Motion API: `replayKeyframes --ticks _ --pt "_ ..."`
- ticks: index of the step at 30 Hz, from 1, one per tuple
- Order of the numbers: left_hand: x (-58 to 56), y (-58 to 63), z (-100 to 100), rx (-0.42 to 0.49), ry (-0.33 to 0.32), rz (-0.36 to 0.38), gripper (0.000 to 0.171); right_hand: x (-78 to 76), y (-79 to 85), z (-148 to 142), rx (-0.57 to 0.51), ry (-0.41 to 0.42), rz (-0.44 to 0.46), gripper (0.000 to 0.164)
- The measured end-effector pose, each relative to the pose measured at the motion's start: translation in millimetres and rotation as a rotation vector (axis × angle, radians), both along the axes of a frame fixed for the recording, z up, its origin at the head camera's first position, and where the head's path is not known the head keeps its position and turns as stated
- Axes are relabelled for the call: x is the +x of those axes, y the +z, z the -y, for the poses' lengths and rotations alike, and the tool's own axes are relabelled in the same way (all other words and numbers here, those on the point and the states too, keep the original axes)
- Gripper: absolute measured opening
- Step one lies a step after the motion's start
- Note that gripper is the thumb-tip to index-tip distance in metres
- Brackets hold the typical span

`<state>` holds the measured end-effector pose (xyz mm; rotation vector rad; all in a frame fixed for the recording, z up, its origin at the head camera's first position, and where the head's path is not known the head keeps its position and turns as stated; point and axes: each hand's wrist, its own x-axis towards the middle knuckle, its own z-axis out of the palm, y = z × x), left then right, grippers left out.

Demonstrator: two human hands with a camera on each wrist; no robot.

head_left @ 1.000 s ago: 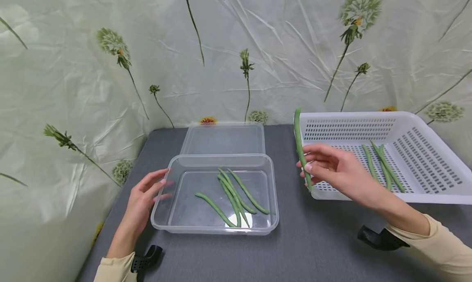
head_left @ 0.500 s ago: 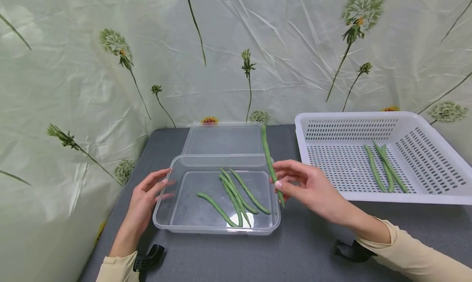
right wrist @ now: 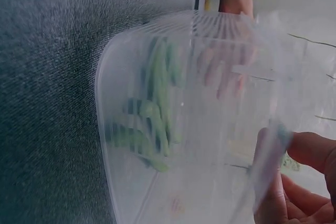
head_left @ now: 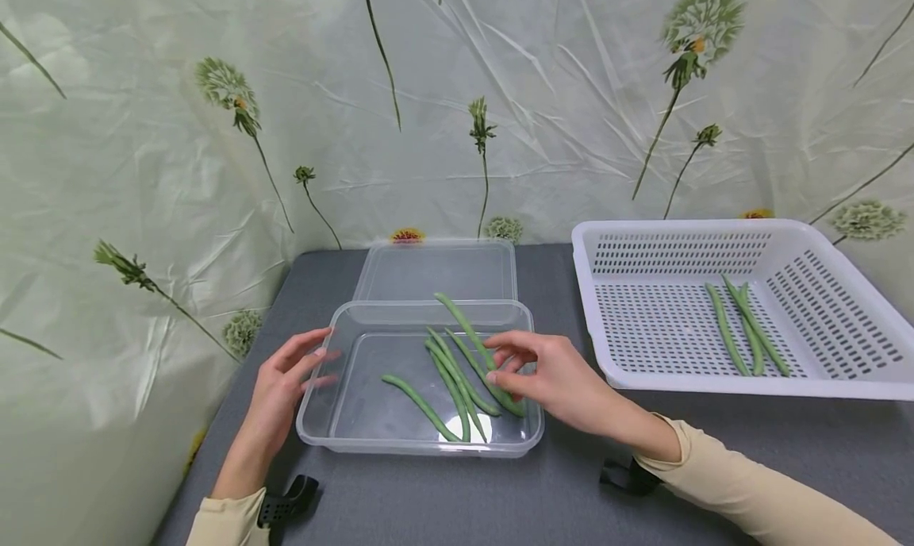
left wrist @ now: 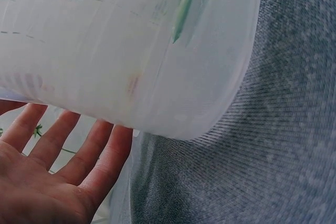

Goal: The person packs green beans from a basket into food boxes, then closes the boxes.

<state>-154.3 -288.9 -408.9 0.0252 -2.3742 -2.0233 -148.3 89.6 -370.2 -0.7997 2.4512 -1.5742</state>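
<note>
A clear plastic container point(head_left: 428, 449) stands on the table with several green beans point(head_left: 421, 407) lying inside. Over its right side, my right hand point(head_left: 553, 375) pinches another green bean point(head_left: 458, 316) between thumb and fingers; the bean slants, its far end above the back rim. In the right wrist view the thumb and fingers point(right wrist: 312, 150) show beyond the blurred clear wall, and the pinched bean is hardly visible there. My left hand point(head_left: 274, 391) is at the container's left wall, its long fingers point(left wrist: 86, 161) extended and spread against the plastic in the left wrist view.
A white perforated basket point(head_left: 703, 382) to the right holds three green beans point(head_left: 724, 328). Behind the container lies a clear lid point(head_left: 435, 270). Grey cloth point(head_left: 443, 498) covers the table, and a flower-printed sheet point(head_left: 400, 189) hangs behind.
My right hand has carried a green bean leftward from the basket's left edge to over the container, tilting it lower. The left hand has stayed at the container's wall.
</note>
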Motion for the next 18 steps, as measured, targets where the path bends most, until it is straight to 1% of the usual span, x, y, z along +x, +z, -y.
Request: replayKeyframes --ticks 4,10,14,18 --pt "0.0 0.2 0.4 0.001 -0.003 -0.006 0.047 -4.1 -3.7 8.6 0.056 -0.024 -0.056 0.034" --pt "-0.1 1.4 0.4 0.007 0.002 -0.002 0.047 -7.0 -5.0 11.8 0.114 -0.046 -0.072 0.031" --pt "-0.4 1.6 0.2 0.008 -0.002 -0.005 0.047 -6.9 -5.8 10.9 0.112 -0.055 -0.085 0.028" --pt "0.0 0.9 -0.1 -0.003 -0.004 -0.009 0.047 -5.2 -7.2 9.6 0.078 -0.056 -0.068 0.026"
